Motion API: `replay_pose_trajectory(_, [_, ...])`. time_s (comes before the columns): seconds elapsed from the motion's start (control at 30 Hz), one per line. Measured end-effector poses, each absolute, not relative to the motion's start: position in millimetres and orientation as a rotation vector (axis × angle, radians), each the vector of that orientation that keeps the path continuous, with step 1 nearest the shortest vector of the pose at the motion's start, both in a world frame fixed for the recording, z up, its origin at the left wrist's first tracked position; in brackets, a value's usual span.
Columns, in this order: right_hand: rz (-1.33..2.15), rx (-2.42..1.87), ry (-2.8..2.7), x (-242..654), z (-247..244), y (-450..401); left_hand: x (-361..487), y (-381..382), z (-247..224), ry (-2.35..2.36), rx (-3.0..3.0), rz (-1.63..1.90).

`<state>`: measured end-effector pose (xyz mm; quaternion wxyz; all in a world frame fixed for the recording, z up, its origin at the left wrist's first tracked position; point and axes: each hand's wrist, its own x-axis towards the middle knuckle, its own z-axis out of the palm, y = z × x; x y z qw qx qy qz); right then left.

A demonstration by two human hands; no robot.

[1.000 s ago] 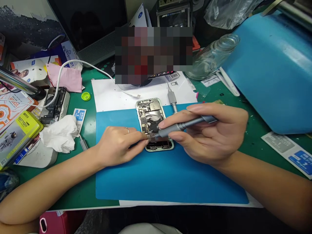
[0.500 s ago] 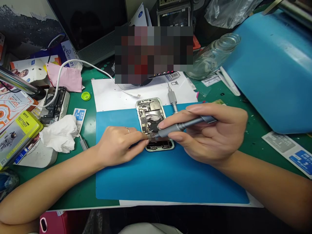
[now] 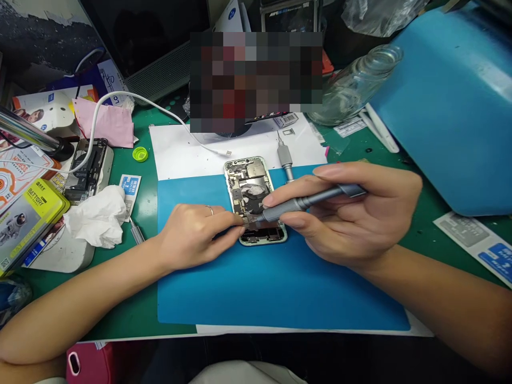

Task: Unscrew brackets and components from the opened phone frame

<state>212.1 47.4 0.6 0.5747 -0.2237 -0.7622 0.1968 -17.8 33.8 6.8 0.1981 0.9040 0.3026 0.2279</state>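
Observation:
An opened phone (image 3: 253,188) with its inner parts bare lies on a blue mat (image 3: 240,293). My right hand (image 3: 360,213) grips a grey screwdriver (image 3: 298,205) between thumb and fingers, its tip pointing down-left at the phone's lower part. From the other side, my left hand (image 3: 198,234) reaches in with thumb and forefinger pinched together at the phone's lower left edge, close to the driver tip. Whatever lies between those fingertips is too small to make out. A second grey screwdriver (image 3: 285,156) rests just beyond the phone.
A white cable (image 3: 160,112) runs across the back left. Another opened phone (image 3: 88,173), crumpled tissue (image 3: 98,216), a small screwdriver (image 3: 137,233) and a yellow battery box (image 3: 30,224) sit at left. A glass jar (image 3: 356,88) leans at the back right beside a blue panel (image 3: 448,117).
The view has shifted slightly. My right hand and the screwdriver sit a little farther right and higher in the picture; the left hand keeps its pinch at the phone's edge.

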Motion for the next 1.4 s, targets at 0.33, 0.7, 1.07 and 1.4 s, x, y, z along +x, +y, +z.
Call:
replay_pose_trajectory(0.33, [0.460, -0.517, -1.763, 211.6, 0.7, 47.7, -18.2, 33.8, 6.8, 0.848, 2.538, 0.637])
replay_pose_trajectory(0.7, [0.491, -0.562, -1.775, 212.4, 0.6, 46.4, -18.2, 33.7, 5.3, 0.856, 2.565, 0.634])
replay_pose_trajectory(1.07, [0.464, -0.551, -1.812, 213.3, 1.1, 47.8, -18.3, 33.7, 5.1, 0.853, 2.568, 0.640])
replay_pose_trajectory(1.4, [0.450, -0.562, -1.770, 209.0, 1.1, 45.8, -18.9, 34.1, 4.8, 0.838, 2.548, 0.661])
